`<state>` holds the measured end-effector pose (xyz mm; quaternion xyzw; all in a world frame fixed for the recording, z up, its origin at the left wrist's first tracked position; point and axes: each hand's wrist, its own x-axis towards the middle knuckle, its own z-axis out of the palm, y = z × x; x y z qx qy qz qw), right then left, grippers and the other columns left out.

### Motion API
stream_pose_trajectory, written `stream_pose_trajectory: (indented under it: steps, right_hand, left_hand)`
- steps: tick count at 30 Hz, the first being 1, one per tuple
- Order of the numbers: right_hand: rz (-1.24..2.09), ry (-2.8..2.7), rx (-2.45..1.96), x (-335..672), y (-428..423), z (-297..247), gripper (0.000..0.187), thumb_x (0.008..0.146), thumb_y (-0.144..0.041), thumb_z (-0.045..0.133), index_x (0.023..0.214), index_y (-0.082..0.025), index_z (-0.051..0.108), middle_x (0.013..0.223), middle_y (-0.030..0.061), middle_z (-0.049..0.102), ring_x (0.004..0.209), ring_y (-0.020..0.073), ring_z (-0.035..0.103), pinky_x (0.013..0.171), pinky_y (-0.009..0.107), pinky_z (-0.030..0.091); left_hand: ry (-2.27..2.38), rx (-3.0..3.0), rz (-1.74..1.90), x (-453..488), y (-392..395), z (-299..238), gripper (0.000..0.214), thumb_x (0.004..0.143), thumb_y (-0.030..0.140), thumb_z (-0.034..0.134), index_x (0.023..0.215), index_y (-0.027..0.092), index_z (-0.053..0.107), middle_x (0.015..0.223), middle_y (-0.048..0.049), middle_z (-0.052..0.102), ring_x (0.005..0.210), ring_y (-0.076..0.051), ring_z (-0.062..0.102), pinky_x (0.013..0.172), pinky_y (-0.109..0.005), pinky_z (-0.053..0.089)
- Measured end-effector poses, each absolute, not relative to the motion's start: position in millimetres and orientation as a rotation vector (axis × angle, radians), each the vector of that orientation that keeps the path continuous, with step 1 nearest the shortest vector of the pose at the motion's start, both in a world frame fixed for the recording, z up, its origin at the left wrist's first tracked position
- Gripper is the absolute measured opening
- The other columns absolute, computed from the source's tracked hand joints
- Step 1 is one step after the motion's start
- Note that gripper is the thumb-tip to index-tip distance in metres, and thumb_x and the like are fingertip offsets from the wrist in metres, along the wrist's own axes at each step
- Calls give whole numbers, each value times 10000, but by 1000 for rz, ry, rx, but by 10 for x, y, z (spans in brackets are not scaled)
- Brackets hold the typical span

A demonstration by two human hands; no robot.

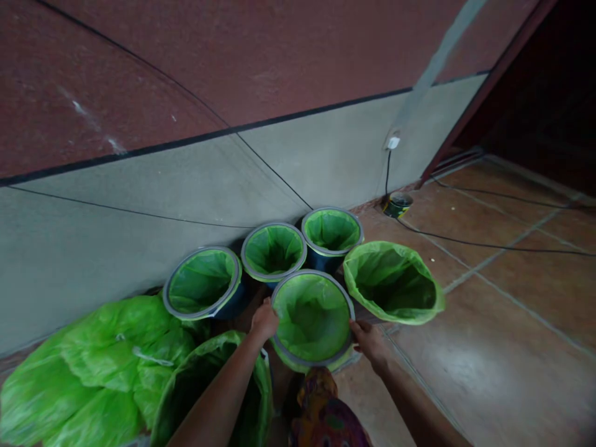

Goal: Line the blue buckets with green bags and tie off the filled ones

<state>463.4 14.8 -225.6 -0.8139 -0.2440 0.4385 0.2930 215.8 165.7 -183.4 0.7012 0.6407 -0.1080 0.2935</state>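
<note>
Directly in front of me is a round trash bin lined with a green plastic bag [311,313], its grey rim ring [282,285] lying over the liner. My left hand [265,321] is closed on the left side of that ring. On the opposite side, my right hand [371,340] pinches the ring, thumb towards the inside. Green plastic hangs out below the ring's near edge. Behind it stand ringed bins, at the left [202,282], middle [274,251] and back [332,231]. A bin with its green liner folded over and no ring visible [393,282] stands to the right.
A pile of green plastic bags [97,372] lies on the left. Another green-lined bin [212,397] is under my left forearm. A grey and red wall [195,161] runs behind the bins. A small tin [398,203] and black cables [493,247] lie on the tiled floor.
</note>
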Motion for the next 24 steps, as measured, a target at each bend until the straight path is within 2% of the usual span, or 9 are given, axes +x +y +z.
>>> stream_pose_trajectory:
  steps: [2, 6, 9, 12, 16, 21, 24]
  right_hand:
    - [1211, -620, -2165, 4634, 120, -2219, 389, 854, -476, 426, 960, -164, 634, 802, 76, 689, 702, 195, 660, 549, 257, 492]
    - [771, -851, -2347, 4813, 110, -1972, 333, 856, -421, 446, 957, -179, 651, 853, 86, 703, 828, 236, 659, 679, 289, 480]
    - [565, -970, -2371, 4974, 168, -1769, 320, 876, -364, 413, 983, -182, 654, 873, 82, 708, 832, 230, 655, 711, 284, 457]
    - [582, -1046, -2367, 4986, 202, -1685, 284, 868, -316, 425, 928, -180, 667, 880, 86, 711, 838, 231, 653, 722, 281, 450]
    - [764, -1081, -2184, 4742, 129, -1726, 236, 837, -327, 473, 897, -205, 667, 813, 52, 710, 768, 220, 651, 726, 290, 469]
    - [965, -1135, -2001, 4438, 256, -1453, 253, 819, -321, 477, 911, -173, 661, 751, 44, 692, 682, 189, 638, 649, 267, 477]
    - [945, -1500, -1921, 4168, 529, -1013, 258, 830, -315, 477, 941, -170, 660, 774, 38, 686, 690, 180, 628, 666, 268, 471]
  left_hand:
    - [1745, 1871, -282, 2179, 1630, -1835, 416, 893, 218, 393, 1279, 77, 457, 1182, -178, 638, 1102, -248, 614, 898, -312, 446]
    - [1789, 1937, -148, 2184, 1614, -1793, 589, 892, 316, 446, 1390, 17, 349, 1393, -233, 467, 1299, -278, 452, 1026, -328, 372]
    - [1779, 1961, -6, 2074, 1553, -1722, 576, 883, 299, 460, 1381, 20, 381, 1409, -209, 462, 1319, -265, 428, 1075, -333, 334]
    - [1786, 1905, 159, 1803, 1371, -1625, 519, 880, 294, 458, 1348, 70, 442, 1369, -161, 521, 1268, -232, 488, 1064, -332, 365]
    - [1924, 1776, 276, 1210, 896, -1484, 478, 872, 300, 461, 1310, 110, 482, 1306, -136, 574, 1235, -229, 520, 1047, -340, 398]
    - [2332, 1558, 335, 485, 141, -1392, 530, 851, 263, 490, 1322, 28, 433, 1266, -215, 570, 1199, -280, 539, 1017, -376, 425]
    - [2485, 1351, 387, 278, -207, -1404, 563, 833, 230, 537, 1336, 14, 404, 1212, -223, 593, 1142, -284, 577, 946, -373, 476]
